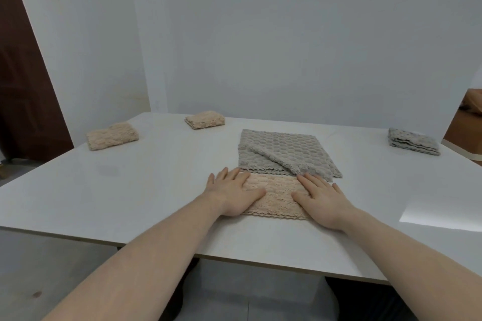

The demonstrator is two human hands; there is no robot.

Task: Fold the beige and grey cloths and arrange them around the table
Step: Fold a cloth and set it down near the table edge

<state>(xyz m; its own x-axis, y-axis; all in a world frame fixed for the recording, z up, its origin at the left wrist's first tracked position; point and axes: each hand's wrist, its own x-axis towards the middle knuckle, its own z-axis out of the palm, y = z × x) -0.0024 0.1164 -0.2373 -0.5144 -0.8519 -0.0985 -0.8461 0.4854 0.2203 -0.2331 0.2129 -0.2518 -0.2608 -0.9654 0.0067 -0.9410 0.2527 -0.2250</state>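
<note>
at the near edge of the white surface (130, 185), left hand (232, 195) and right hand (322, 202) press flat, fingers straight, on a folded beige cloth (277, 195); unfolded grey cloth (281, 151) touches it behind.

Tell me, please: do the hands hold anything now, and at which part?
Nothing is gripped. The left hand and right hand press flat on the two ends of the beige cloth.
</note>
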